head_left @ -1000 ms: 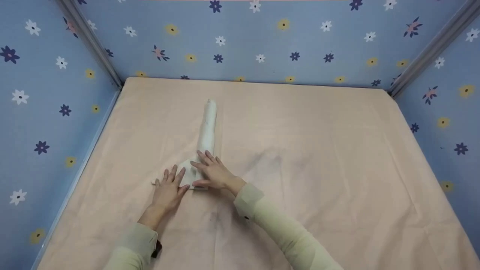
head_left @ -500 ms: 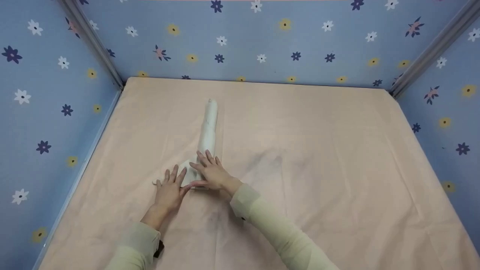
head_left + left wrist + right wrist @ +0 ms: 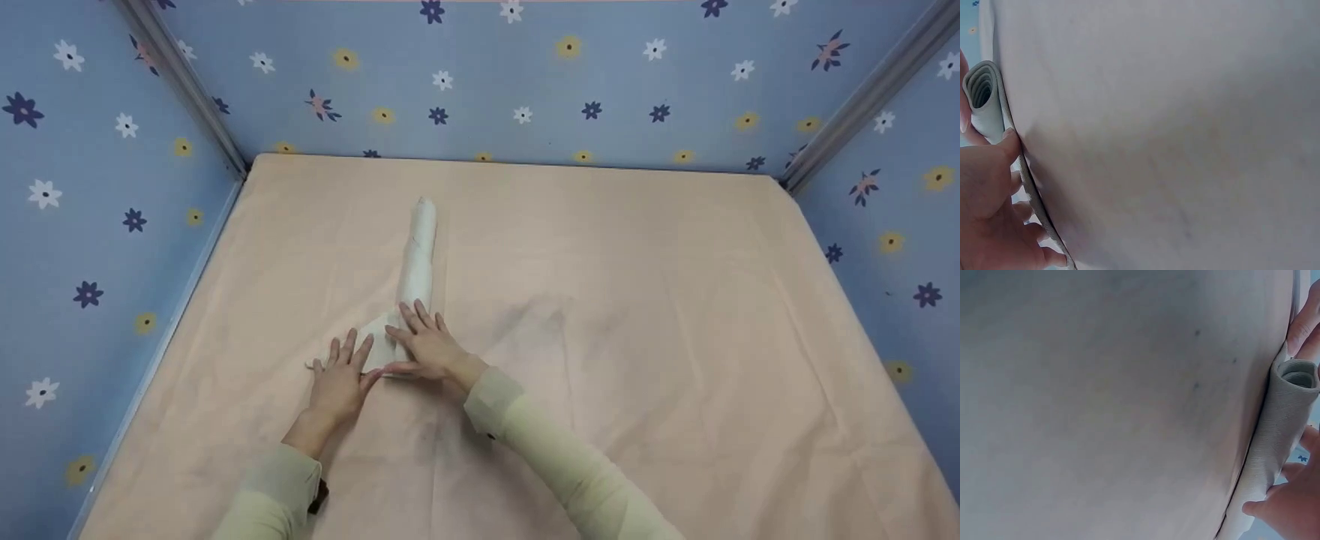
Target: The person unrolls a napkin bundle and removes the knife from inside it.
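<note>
A pale roll of thick cloth lies lengthwise on the table, left of the middle in the head view. Its near end shows wound layers round a hollow in both wrist views. From the roll's left side a flat flap of the same cloth spreads out. On that flap my left hand rests with fingers spread, the thumb at the near edge. My right hand presses on the near part of the roll with extended fingers, and its thumb meets the left thumb's tip in the head view.
A peach cloth with soft wrinkles covers the table. Blue flowered panels enclose the back and both sides, with grey metal posts at the back corners. A short cord end sticks out left of my left hand.
My right thumb has moved left to the left thumb's tip since a second ago. Both hands and the cloth roll otherwise stay nearly in place.
</note>
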A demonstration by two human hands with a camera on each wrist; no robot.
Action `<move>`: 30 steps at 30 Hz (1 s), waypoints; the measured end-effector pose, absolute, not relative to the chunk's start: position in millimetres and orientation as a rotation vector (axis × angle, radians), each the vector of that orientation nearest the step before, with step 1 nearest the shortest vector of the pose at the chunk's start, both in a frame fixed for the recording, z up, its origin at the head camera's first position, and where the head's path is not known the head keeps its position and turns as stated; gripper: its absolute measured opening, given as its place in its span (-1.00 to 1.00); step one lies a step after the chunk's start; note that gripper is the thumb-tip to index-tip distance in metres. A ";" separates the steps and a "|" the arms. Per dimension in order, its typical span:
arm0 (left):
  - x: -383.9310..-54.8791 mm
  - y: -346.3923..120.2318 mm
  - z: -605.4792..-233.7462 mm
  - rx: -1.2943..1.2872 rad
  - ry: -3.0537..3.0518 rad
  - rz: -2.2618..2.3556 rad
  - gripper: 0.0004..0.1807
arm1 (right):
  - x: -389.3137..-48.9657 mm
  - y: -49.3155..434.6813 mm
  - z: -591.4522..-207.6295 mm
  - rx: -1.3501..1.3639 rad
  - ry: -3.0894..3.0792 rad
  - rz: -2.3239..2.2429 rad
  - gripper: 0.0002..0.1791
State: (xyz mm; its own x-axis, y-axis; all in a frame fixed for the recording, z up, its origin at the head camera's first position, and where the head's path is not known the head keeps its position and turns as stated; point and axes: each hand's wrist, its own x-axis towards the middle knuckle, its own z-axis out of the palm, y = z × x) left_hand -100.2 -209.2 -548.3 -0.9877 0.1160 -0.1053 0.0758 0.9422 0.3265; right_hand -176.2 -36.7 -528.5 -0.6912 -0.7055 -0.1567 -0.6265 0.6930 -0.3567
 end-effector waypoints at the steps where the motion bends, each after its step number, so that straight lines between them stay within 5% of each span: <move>1: -100.5 -209.0 -548.4 0.141 2.973 0.489 -0.32 | -176.3 -36.1 -528.6 -1.057 2.624 -0.401 -0.18; 30: -100.0 -208.9 -548.5 0.102 2.954 0.557 -0.34 | -180.1 -11.5 -520.5 -1.077 2.553 -0.475 -0.26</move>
State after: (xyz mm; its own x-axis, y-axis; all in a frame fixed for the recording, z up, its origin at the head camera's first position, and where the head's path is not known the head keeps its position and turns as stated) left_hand -100.0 -208.9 -548.5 -0.9888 0.0908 -0.1188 0.0413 0.9293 0.3669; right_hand -180.1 -11.5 -520.5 -0.6605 -0.7316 -0.1686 -0.6219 0.6590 -0.4231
